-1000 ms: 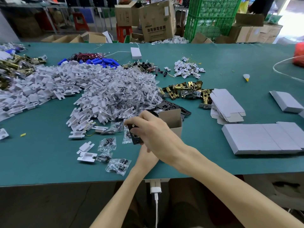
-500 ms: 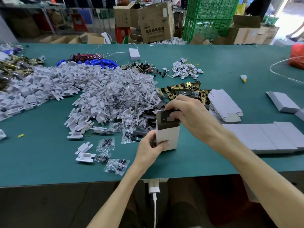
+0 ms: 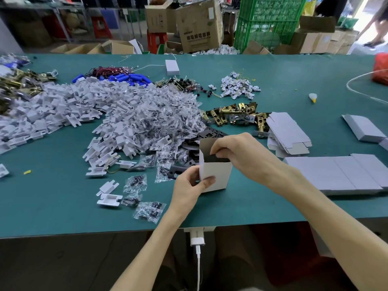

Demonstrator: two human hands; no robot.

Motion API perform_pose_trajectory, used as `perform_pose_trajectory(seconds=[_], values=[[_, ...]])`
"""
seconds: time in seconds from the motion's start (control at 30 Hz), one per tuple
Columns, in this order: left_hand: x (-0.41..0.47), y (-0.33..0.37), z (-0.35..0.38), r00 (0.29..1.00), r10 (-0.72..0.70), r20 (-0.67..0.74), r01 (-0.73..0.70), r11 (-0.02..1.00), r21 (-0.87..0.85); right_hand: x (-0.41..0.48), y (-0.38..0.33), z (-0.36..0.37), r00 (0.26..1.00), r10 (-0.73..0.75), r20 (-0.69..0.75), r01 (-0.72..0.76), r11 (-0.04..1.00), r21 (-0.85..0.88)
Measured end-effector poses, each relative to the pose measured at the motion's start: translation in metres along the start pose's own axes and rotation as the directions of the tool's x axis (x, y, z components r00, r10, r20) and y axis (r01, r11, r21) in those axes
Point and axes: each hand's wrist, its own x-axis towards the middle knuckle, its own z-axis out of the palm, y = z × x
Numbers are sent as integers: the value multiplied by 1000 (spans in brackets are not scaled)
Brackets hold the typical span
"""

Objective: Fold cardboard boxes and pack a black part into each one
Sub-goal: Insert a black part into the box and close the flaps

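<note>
pushed deeper than before, the black part is pinched by the right hand inside the upright cardboard box, gripped by the left hand at the frame's centre.

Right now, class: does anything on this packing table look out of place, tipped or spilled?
The white plastic pieces spill into the heap of clear bags, with strays of both near the front edge. A small bottle seems to lie on its side, alone at far right.

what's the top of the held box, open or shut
Open: the white box has its top flap raised and a black part shows in its mouth.
</note>
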Motion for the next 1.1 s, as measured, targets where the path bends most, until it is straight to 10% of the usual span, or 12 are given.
perform_pose_trajectory(seconds=[1.1], values=[[3, 3, 5, 997, -8, -82, 15, 996, 89, 56, 8, 0, 916, 133, 378, -81, 985, -152]])
